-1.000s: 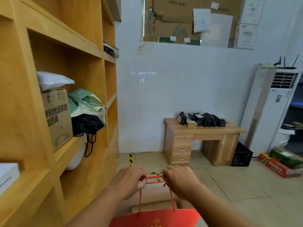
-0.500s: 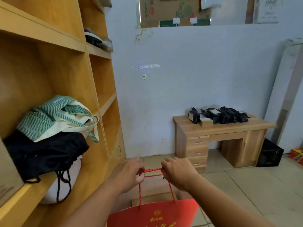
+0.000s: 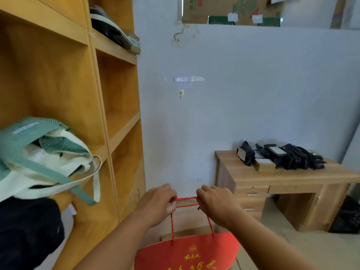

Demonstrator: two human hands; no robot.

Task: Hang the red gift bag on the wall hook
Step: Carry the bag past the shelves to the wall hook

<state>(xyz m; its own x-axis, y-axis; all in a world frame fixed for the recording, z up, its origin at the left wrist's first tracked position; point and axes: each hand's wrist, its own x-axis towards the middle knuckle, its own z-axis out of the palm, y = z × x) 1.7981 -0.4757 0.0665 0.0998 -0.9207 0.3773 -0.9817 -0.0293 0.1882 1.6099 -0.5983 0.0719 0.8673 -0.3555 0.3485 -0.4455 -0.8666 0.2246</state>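
Low in view, the red gift bag [image 3: 187, 252], printed with gold characters, was held by its twisted red cord handles [image 3: 186, 199], pinched taut between the left hand [image 3: 157, 204] and right hand [image 3: 216, 203], well below the wall hook [image 3: 180, 93].

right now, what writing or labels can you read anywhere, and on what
None reads clearly.
Red gift bag: gold characters and an emblem, too blurred.
Taped note above the wall hook: handwriting, illegible.
Cardboard boxes: print and white stickers, too small.
Striped tote: label unreadable.
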